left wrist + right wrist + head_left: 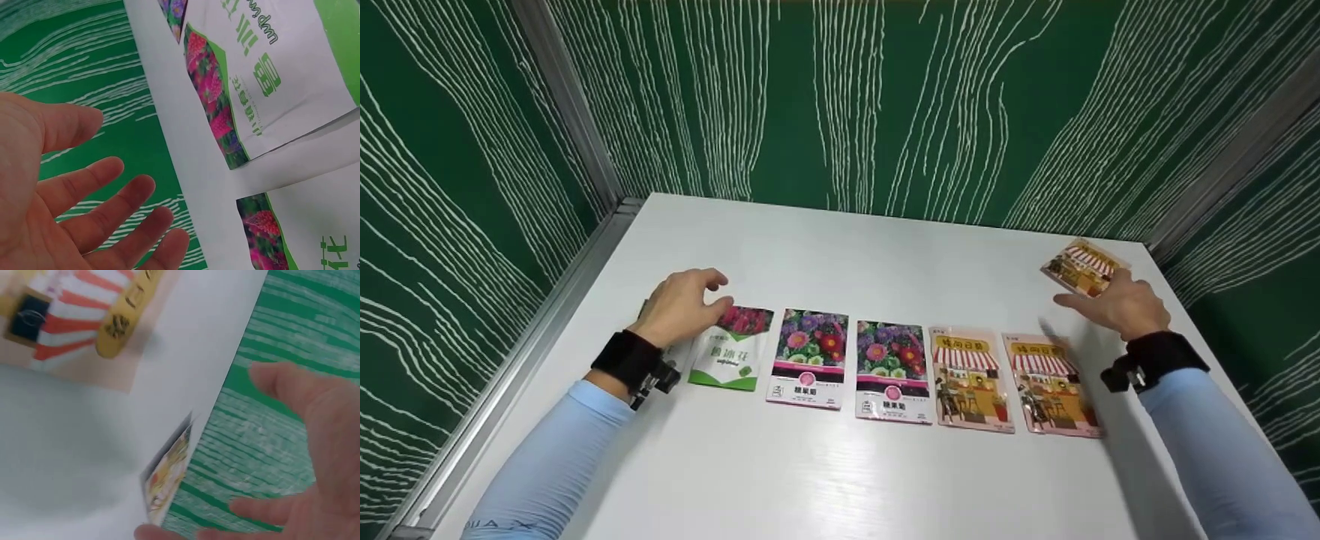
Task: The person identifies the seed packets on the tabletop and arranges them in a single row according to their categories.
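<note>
My left hand (681, 304) hovers with its fingers apart over the left end of a row of seed packets. Nearest to it is a white and green packet (729, 360) with pink flowers. A second white and green packet (309, 208) beside it is mostly hidden by that hand in the head view. My right hand (1125, 304), thumb spread from the fingers, is at the back right. Its fingers overlap the right edge of a packet with a striped awning (1081, 266), which lies askew near the table's far edge.
Further along the row are two purple and pink flower packets (808, 356) (892, 367), then two striped-awning packets (971, 382) (1054, 386). The white table (840, 480) meets green, white-lined walls (847, 105) at its back and sides.
</note>
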The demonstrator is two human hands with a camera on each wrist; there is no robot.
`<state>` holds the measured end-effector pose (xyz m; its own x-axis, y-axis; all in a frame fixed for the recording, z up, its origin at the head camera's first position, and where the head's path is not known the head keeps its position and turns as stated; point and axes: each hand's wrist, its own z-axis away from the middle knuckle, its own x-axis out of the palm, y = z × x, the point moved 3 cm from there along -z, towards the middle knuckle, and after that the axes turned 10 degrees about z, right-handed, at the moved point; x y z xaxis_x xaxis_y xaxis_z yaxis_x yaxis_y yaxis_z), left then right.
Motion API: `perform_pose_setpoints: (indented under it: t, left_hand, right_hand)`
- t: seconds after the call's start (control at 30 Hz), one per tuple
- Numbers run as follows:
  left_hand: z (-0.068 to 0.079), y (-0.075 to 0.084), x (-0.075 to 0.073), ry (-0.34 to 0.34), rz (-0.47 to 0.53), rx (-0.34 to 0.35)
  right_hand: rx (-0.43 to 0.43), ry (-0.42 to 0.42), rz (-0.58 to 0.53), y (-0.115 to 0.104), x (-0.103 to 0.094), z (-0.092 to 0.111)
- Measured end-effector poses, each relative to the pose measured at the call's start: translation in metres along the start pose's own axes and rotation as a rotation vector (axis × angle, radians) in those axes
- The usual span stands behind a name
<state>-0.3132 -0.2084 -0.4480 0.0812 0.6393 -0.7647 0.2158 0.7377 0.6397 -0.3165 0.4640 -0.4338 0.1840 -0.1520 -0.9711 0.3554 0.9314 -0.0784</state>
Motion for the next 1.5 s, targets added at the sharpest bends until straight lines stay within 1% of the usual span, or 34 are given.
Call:
perform_pose_setpoints:
  t: [0.07,0.17,0.23,0.27,0.33,0.43,0.5,0.57,0.6,0.67,0.7,0.77,0.83,0.9,0.97,1.0,1.03,1.07,1.13,1.23,1.33,1.43,1.5]
  left_hand:
    - [-0.001,0.0,0.002,0.01,-0.019,-0.003]
    - [-0.003,0.0,0.009,0.029,-0.055,0.01]
    - [-0.003,0.0,0.014,0.037,-0.082,0.029]
    - [-0.003,0.0,0.016,0.039,-0.093,0.039]
    - [-0.002,0.0,0.02,0.041,-0.108,0.045]
    - [0.0,0.0,0.022,0.044,-0.111,0.046]
    - [0.001,0.0,0.022,0.042,-0.111,0.047]
    - [0.001,0.0,0.021,0.041,-0.112,0.051]
    - [0.001,0.0,0.021,0.039,-0.113,0.052]
    - [0.001,0.0,0.021,0.038,-0.112,0.051]
    - [0.001,0.0,0.021,0.037,-0.111,0.048]
    - [0.001,-0.001,0.021,0.035,-0.112,0.042]
    - [0.0,-0.002,0.021,0.036,-0.11,0.044]
    - [0.0,-0.003,0.021,0.037,-0.105,0.058]
    - [0.001,-0.003,0.022,0.038,-0.097,0.07]
    - [0.001,-0.004,0.022,0.037,-0.093,0.075]
    - [0.001,-0.004,0.023,0.036,-0.09,0.081]
    - [0.001,-0.005,0.024,0.035,-0.089,0.08]
    - [0.001,-0.005,0.025,0.032,-0.089,0.077]
    - [0.001,-0.005,0.025,0.033,-0.093,0.078]
    - [0.001,-0.004,0.025,0.035,-0.087,0.077]
    - [0.002,-0.003,0.025,0.031,-0.086,0.063]
    - [0.002,-0.003,0.026,0.021,-0.085,0.049]
  right_hand:
    - [0.059,-0.035,-0.061,0.004,0.0,-0.009]
    - [0.138,-0.049,-0.115,0.013,0.003,-0.022]
    - [0.151,-0.054,-0.129,0.019,0.009,-0.031]
    - [0.137,-0.054,-0.126,0.021,0.012,-0.035]
    - [0.082,-0.063,-0.103,0.022,0.021,-0.044]
    - [-0.045,-0.122,-0.063,0.018,0.034,-0.056]
    - [-0.11,-0.161,-0.029,0.014,0.04,-0.059]
    - [-0.149,-0.201,-0.005,0.01,0.044,-0.06]
    - [-0.159,-0.205,0.01,0.009,0.046,-0.059]
    - [-0.174,-0.186,0.033,0.009,0.046,-0.057]
    - [-0.175,-0.163,0.042,0.01,0.047,-0.056]
    - [-0.174,-0.07,0.056,0.014,0.047,-0.055]
    - [-0.154,0.049,0.053,0.019,0.047,-0.054]
    - [-0.115,0.167,0.052,0.024,0.047,-0.054]
    - [-0.06,0.238,0.054,0.029,0.046,-0.054]
    - [-0.028,0.249,0.057,0.031,0.047,-0.054]
    - [0.006,0.245,0.058,0.033,0.046,-0.054]
    - [0.042,0.223,0.056,0.035,0.046,-0.052]
    - [0.111,0.157,0.055,0.038,0.047,-0.05]
    - [0.195,0.047,0.023,0.037,0.043,-0.038]
    - [0.248,-0.025,-0.08,0.033,0.035,-0.025]
    - [0.282,-0.057,-0.227,0.029,0.028,-0.014]
    - [0.303,-0.062,-0.316,0.027,0.025,-0.011]
